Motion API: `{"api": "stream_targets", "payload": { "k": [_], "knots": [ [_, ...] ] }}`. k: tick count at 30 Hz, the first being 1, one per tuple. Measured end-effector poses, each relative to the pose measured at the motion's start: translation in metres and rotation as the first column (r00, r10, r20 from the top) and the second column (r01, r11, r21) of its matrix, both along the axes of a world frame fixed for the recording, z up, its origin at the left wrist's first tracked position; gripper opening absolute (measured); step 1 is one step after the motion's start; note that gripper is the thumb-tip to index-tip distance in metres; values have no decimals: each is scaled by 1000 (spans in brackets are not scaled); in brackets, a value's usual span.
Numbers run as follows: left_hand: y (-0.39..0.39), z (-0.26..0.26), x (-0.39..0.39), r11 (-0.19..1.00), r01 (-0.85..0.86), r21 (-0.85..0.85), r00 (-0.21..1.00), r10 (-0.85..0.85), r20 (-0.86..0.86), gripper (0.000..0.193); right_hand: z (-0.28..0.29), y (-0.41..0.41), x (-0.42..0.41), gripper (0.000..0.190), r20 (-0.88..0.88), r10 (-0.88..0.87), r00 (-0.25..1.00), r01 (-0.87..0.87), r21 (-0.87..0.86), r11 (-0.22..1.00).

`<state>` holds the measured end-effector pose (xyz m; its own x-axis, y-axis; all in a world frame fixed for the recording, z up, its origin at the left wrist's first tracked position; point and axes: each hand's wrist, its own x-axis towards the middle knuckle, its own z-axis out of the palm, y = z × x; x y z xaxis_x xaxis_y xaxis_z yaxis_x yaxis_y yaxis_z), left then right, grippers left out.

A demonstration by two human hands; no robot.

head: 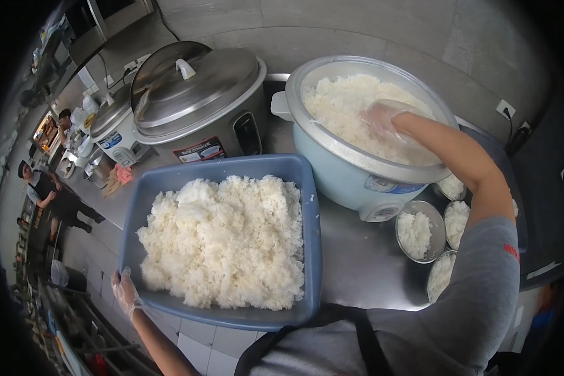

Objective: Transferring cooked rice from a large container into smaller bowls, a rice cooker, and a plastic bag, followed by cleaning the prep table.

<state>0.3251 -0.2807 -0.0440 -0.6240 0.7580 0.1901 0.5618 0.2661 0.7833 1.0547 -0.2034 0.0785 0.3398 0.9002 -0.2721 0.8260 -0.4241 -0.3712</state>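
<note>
My left hand (pixel 126 291), in a clear plastic glove, grips the near left corner of a blue plastic tub (pixel 314 244). A broad heap of cooked white rice (pixel 225 244) fills most of the tub. My right hand (pixel 387 123), gloved too, reaches into an open light-blue rice cooker (pixel 343 174) and presses against the white rice (pixel 338 101) inside. Its fingers are blurred and partly sunk in the rice, so their grip is hidden. Below my right forearm, several round metal bowls (pixel 437 237) hold rice; my arm and sleeve cover some of them.
Left of the open cooker stands a large grey rice cooker (pixel 202 113) with a metal lid; a smaller lidded cooker (pixel 113 127) is beyond it. A pink cloth (pixel 123 173) lies on the steel counter (pixel 357 263). A person (pixel 51 192) in a dark apron stands farther left, another (pixel 65 124) behind.
</note>
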Motion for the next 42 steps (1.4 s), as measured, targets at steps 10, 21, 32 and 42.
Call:
{"api": "stream_targets", "payload": {
  "k": [10,21,32,42],
  "knots": [
    [-5,13,9,999,11,-44,1000,-12,-29,47,-2,16,-7,38,-72,33,997,-29,53,998],
    [-16,13,2,964,-93,-249,873,-42,-486,48,45,-20,-40,41,-242,88,966,-93,-10,996],
    [-3,24,18,947,-46,-319,782,-165,-601,36,116,-82,-78,44,129,-36,991,17,146,989],
    [-9,32,20,923,-18,-385,840,-195,-506,36,49,-75,-197,28,640,382,667,-626,203,753]
  ]
}}
